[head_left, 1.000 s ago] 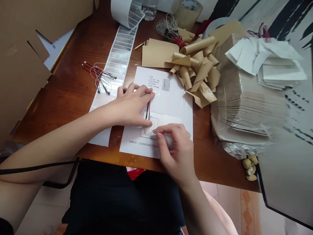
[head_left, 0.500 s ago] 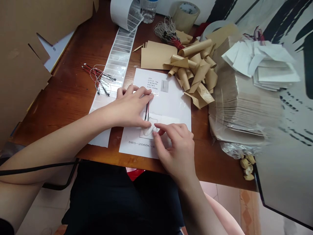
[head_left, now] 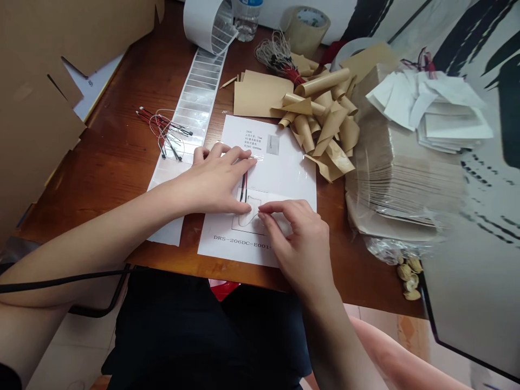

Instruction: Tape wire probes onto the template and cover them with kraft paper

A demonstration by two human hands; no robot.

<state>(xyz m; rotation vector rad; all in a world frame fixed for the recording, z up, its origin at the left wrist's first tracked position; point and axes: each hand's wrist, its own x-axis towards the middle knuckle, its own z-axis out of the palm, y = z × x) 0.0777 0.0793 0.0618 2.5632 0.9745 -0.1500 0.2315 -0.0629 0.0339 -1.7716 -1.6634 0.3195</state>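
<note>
A printed white sheet (head_left: 288,176) with a drawn outline lies before me. My left hand (head_left: 215,181) rests on it, fingers spread, thumb down at the drawing and fingertips farther up. Under that hand, red and black leads (head_left: 244,187) run between thumb and index finger. From their lower end a thin pale wire (head_left: 251,221) curves over the outline. My right hand (head_left: 304,235) pinches this thin wire between thumb and index finger, just right of the left thumb. The upper end of the leads is covered by the left hand.
Left of the sheet are a label strip (head_left: 201,81) and a small bunch of wired parts (head_left: 166,132). Behind are brown paper pieces (head_left: 264,92), more wires (head_left: 274,51), a tape roll (head_left: 307,30) and a bottle (head_left: 246,21). A wrapped stack (head_left: 402,184) stands right, nutshells (head_left: 411,279) at the edge.
My right hand has shifted slightly right, its thumb and index fingertips now closer together on the thin wire. My left hand has stayed in place.
</note>
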